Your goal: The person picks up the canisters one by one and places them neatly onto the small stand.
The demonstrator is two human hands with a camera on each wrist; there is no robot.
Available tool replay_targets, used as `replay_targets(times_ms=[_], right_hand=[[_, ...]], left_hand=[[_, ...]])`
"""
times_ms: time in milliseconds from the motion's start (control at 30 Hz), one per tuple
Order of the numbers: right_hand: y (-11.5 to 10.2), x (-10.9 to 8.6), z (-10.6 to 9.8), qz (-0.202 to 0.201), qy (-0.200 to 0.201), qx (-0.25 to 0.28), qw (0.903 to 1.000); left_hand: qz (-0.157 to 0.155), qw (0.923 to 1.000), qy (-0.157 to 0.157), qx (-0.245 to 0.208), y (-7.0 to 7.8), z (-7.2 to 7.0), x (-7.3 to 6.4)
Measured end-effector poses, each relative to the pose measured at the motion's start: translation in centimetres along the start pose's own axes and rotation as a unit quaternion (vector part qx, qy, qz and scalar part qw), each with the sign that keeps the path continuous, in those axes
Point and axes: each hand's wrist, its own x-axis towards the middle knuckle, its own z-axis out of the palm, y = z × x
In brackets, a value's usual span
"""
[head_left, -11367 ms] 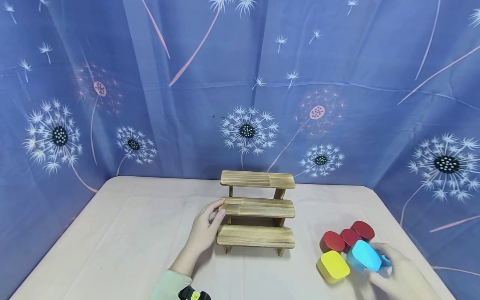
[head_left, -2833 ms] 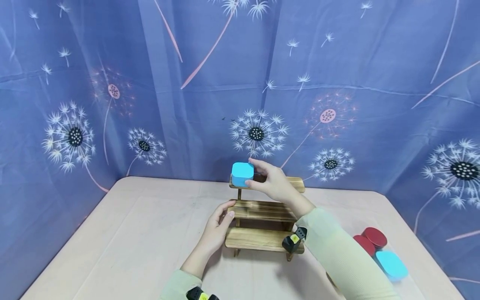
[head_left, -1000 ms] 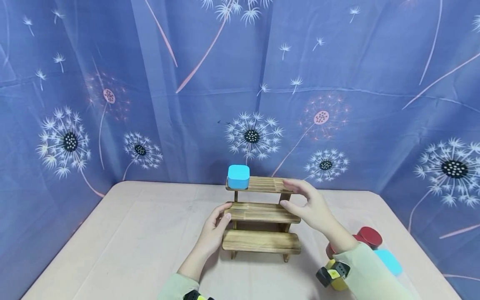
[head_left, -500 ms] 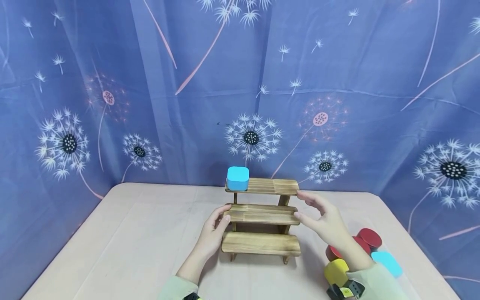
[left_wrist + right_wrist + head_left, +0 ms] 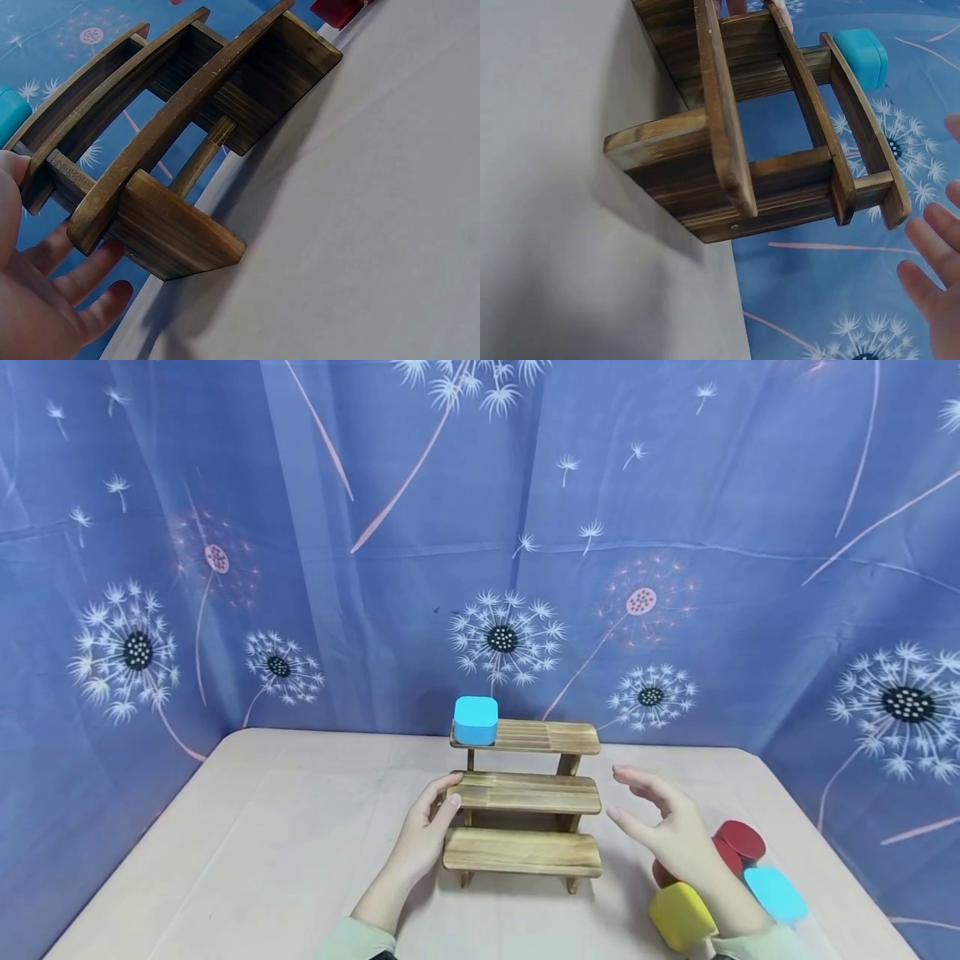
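A three-tier wooden display stand (image 5: 525, 792) stands at mid-table. My left hand (image 5: 422, 828) holds the left end of its middle tier; in the left wrist view the thumb lies at that tier's edge and the other fingers reach beneath. A light-blue rounded block (image 5: 476, 722) sits on the left end of the top tier. My right hand (image 5: 671, 827) hovers just right of the stand, fingers spread and loosely bent, holding nothing. In the right wrist view its fingers (image 5: 936, 244) show apart from the tier ends.
Right of the stand, partly behind my right forearm, are a yellow block (image 5: 681, 917), another light-blue block (image 5: 777, 895) and red round blocks (image 5: 741, 841). A blue dandelion-print curtain (image 5: 390, 635) hangs behind the pale-covered table (image 5: 300, 827).
My right hand has taken a light-blue block from the group, set it on the top tier's left end, let go, and drawn back right and down. My left hand keeps its hold.
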Motion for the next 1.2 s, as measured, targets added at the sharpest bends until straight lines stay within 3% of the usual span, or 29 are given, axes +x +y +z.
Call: replay_targets(times_ms=[433,767,967,1200], right_hand=[[0.6,-2.3,-1.7,0.061,0.007,-0.041,0.9973],[1.6,-4.2,-3.1,0.051,0.049,-0.043,0.9966],[1.6,-5.3,-4.3,0.108,0.041,-0.079,0.9901],[1.9,-6.4,-5.1,0.187,0.014,-0.127,0.9741]], left_hand=[[0.009,0.9999,0.008,0.006,0.4,0.1,0.1],[0.009,0.9999,0.005,0.008,0.5,0.1,-0.1],[0.009,0.9998,0.004,0.015,0.6,0.0,0.0],[0.0,0.9999,0.008,0.01,0.7,0.1,-0.1]])
